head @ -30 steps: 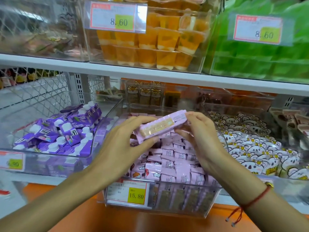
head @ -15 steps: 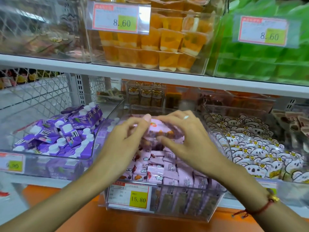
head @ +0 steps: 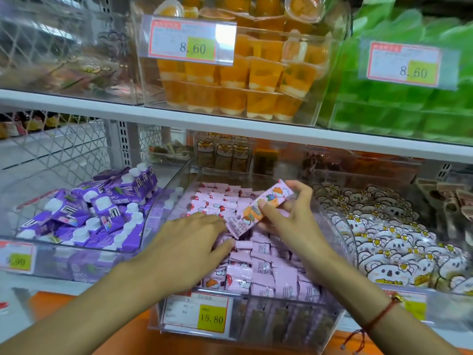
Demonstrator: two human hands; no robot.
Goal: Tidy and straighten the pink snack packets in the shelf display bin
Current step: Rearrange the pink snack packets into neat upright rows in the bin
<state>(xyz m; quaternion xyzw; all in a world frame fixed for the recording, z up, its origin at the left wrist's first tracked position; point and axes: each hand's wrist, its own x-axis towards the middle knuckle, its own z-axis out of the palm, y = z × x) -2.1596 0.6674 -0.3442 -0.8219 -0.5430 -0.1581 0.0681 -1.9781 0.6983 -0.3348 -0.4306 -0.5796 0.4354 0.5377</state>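
A clear plastic display bin (head: pixel 245 326) on the lower shelf holds several pink snack packets (head: pixel 266 272), some in rows at the back, others lying askew at the front. My right hand (head: pixel 294 226) grips one long pink packet (head: pixel 261 208) with a cartoon print, tilted above the pile. My left hand (head: pixel 189 247) lies flat, palm down, on the packets at the bin's left side, its fingertips near the lower end of the held packet.
A clear bin of purple cartons (head: pixel 84 216) stands to the left, and a bin of white koala-print packets (head: pixel 389 244) to the right. A price tag reading 15.80 (head: pixel 197 313) hangs on the pink bin's front. Orange jelly cups (head: pixel 240 83) and green cups (head: pixel 409 108) fill the upper shelf.
The packet held level between both hands a second ago is now in my right hand alone, tilted with its cartoon face up. My left hand has dropped flat onto the pile.
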